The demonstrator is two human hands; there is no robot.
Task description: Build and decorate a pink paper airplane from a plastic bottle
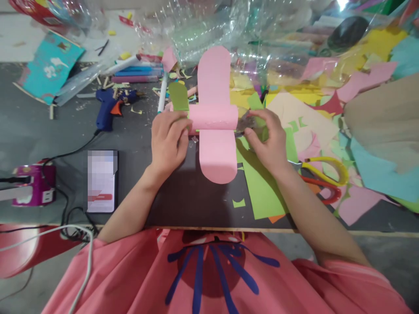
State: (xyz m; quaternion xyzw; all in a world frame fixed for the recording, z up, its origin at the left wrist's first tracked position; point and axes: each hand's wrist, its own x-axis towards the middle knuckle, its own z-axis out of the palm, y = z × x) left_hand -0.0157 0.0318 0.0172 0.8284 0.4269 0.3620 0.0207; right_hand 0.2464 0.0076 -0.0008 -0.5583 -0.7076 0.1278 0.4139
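Observation:
Between my hands is a pink paper airplane [212, 117], a rolled body with a long round-ended wing crossing it and a light green paper fin [179, 97] at its left end. A clear plastic bottle end [246, 118] sticks out of the body on the right. My left hand [168, 137] is closed on the left end of the body, its fingers over the top and the thumb below. With thumb and forefinger on either side, my right hand [266, 135] grips the clear bottle end; its other fingers are curled.
On the left lie a blue glue gun [106, 107], a phone [102, 181] and a purple box [34, 185] with cables. Scissors [322, 174], a green sheet [262, 187] and many paper scraps cover the right. Clear plastic bottles [209, 30] and markers [139, 72] fill the back.

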